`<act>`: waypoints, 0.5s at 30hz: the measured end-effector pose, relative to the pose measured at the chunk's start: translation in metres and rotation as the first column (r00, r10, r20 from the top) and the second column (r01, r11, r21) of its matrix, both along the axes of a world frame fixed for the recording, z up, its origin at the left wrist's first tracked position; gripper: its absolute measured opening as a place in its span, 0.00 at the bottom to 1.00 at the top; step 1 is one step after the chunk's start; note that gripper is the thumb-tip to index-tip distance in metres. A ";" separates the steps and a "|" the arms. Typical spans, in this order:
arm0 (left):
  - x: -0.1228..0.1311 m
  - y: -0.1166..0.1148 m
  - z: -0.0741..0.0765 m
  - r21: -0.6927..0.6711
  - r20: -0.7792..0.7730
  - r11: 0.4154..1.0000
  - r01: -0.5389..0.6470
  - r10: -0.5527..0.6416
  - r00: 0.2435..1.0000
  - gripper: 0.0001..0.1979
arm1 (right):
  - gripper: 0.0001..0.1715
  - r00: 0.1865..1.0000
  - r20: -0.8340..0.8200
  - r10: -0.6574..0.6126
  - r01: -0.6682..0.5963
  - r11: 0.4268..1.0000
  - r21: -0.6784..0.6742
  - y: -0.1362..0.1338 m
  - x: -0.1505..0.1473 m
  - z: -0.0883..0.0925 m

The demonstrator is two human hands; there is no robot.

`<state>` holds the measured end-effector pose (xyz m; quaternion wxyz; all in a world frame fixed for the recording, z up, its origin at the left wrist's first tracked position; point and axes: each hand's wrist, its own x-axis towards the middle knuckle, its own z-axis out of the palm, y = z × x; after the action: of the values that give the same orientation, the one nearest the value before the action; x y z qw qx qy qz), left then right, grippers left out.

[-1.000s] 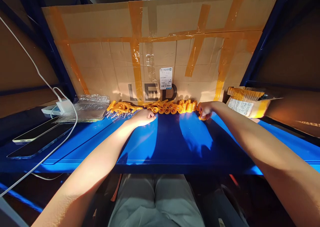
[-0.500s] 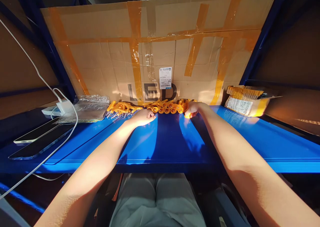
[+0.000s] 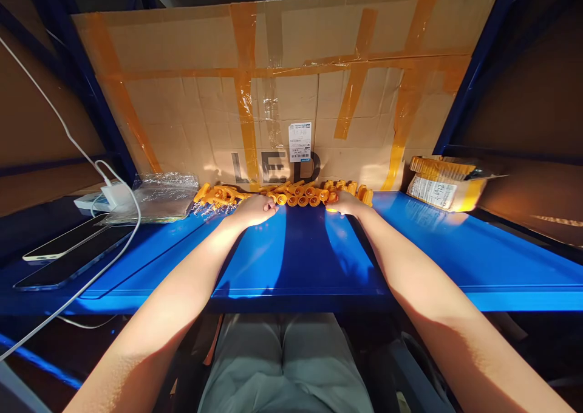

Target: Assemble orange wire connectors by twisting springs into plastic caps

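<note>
Orange plastic tubes (image 3: pixel 302 200) lie stacked at the back of the blue shelf, round ends facing me. My left hand (image 3: pixel 255 210) is closed just left of this stack, fingers curled in. Whatever it may hold is hidden. My right hand (image 3: pixel 347 204) is closed at the stack's right side, its fingers round an orange tube (image 3: pixel 333 207) low at the front. More orange tubes stand behind and to the right of that hand. Beyond my left hand lies a loose pile of thinner orange pieces (image 3: pixel 219 194) with small shiny metal bits in front.
A large taped cardboard sheet (image 3: pixel 209 115) marked LED stands behind the shelf (image 3: pixel 310 261). To the left are a clear plastic bag (image 3: pixel 159 197), two phones (image 3: pixel 77 258) and a charger (image 3: pixel 116 193) with a white cable. A small open cardboard box (image 3: pixel 444 185) sits at right.
My right hand has shifted left along the stack, uncovering orange tubes to its right. My left hand has drawn slightly left, still closed.
</note>
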<state>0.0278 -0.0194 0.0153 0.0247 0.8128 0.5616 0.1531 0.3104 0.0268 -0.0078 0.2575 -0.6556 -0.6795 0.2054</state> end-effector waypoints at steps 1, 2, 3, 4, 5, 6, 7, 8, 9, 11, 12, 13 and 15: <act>-0.004 0.001 0.002 0.054 -0.017 0.997 -0.057 0.058 0.998 0.15 | 0.14 1.000 0.008 0.002 -0.002 1.000 0.002 0.000 0.000 0.000; -0.010 0.002 0.005 0.112 -0.026 0.985 -0.130 0.133 0.991 0.15 | 0.14 1.000 0.015 0.006 -0.007 1.000 0.004 0.000 0.001 0.000; -0.017 0.004 0.007 0.162 -0.024 0.961 -0.224 0.231 0.973 0.15 | 0.13 1.000 0.020 0.010 -0.011 1.000 0.004 0.000 0.001 0.000; -0.025 0.006 0.008 0.188 -0.028 0.931 -0.312 0.323 0.946 0.16 | 0.13 1.000 0.023 0.015 -0.015 1.000 0.004 -0.001 0.001 0.000; -0.034 0.008 0.009 0.211 -0.030 0.889 -0.408 0.423 0.906 0.17 | 0.13 1.000 0.024 0.020 -0.020 1.000 0.002 -0.001 0.001 0.000; -0.043 0.010 0.009 0.234 -0.023 0.837 -0.495 0.514 0.857 0.18 | 0.13 0.999 0.025 0.024 -0.024 1.000 0.001 -0.002 0.001 0.000; -0.051 0.013 0.008 0.242 -0.024 0.794 -0.558 0.580 0.814 0.21 | 0.13 0.999 0.027 0.030 -0.029 1.000 -0.001 -0.002 0.000 0.000; -0.059 0.015 0.006 0.227 -0.029 0.755 -0.616 0.637 0.770 0.23 | 0.12 0.999 0.030 0.034 -0.034 0.999 -0.003 -0.003 0.000 0.001; -0.065 0.018 0.003 0.194 -0.044 0.720 -0.666 0.685 0.728 0.24 | 0.12 0.999 0.035 0.037 -0.036 0.999 -0.005 -0.003 0.000 0.001; -0.075 0.023 -0.004 0.135 -0.068 0.692 -0.710 0.721 0.690 0.29 | 0.12 0.998 0.044 0.038 -0.038 0.999 -0.005 -0.004 0.000 0.001; -0.078 0.025 -0.007 0.112 -0.069 0.690 -0.715 0.723 0.687 0.32 | 0.12 0.998 0.047 0.034 -0.034 0.999 -0.005 -0.004 0.000 0.001; -0.080 0.027 -0.011 0.095 -0.064 0.697 -0.711 0.717 0.694 0.33 | 0.11 0.998 0.049 0.033 -0.033 0.999 -0.007 -0.004 0.000 0.001; -0.083 0.031 -0.017 0.085 -0.035 0.724 -0.685 0.689 0.724 0.34 | 0.09 0.998 0.054 0.039 -0.039 0.999 -0.012 -0.003 0.000 0.001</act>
<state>-0.0554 0.0113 -0.0014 -0.0785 0.5521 0.8175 0.1436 0.3104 0.0236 -0.0070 0.2311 -0.6490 -0.6977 0.1963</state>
